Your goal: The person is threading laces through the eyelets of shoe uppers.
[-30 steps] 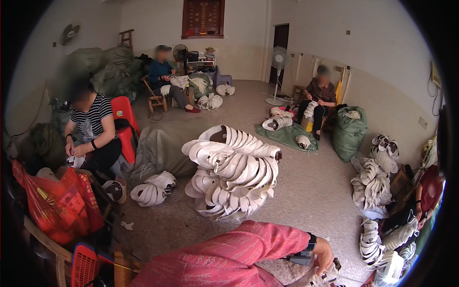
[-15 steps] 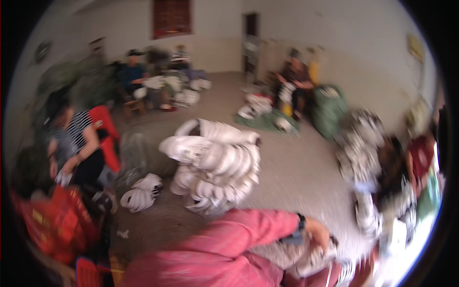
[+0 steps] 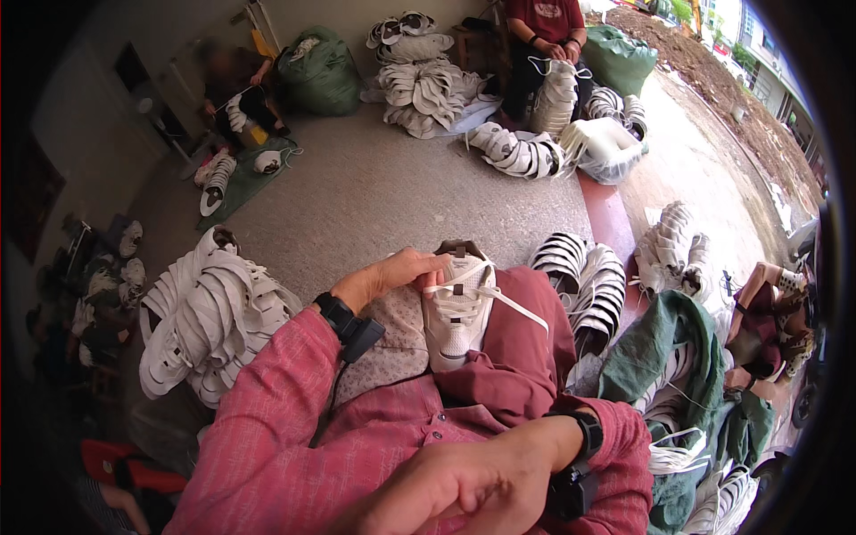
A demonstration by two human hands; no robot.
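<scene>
The view has swung rightward: the big stack of white uppers [image 3: 214, 312] now lies at the left rather than mid-picture, the right hand [image 3: 473, 473] has come into sight, and the shoe upper [image 3: 459, 308] on the lap shows whole.

Nearest, the right hand hangs before the person's shirt [image 3: 392, 419], well apart from the upper; its fingers run toward the lower edge, and I cannot tell whether they hold anything. Beyond it, the left hand [image 3: 397, 270] has its fingers closed on the upper's left rim. The upper lies toe toward the body, dark opening away, on the maroon trousers [image 3: 535, 330], beside a patterned cloth [image 3: 383, 357]; a loose lace [image 3: 517, 305] trails rightward over the knee.

Close on the right, nested uppers [image 3: 597, 299] and green cloth [image 3: 669, 357] crowd that side; the stack borders the left. Past the knees, grey floor [image 3: 392, 196] stretches broadly between them, bounded by a reddish strip [image 3: 606, 209] at right. Farther off sit a co-worker [image 3: 542, 27] and a green sack [image 3: 316, 76].
</scene>
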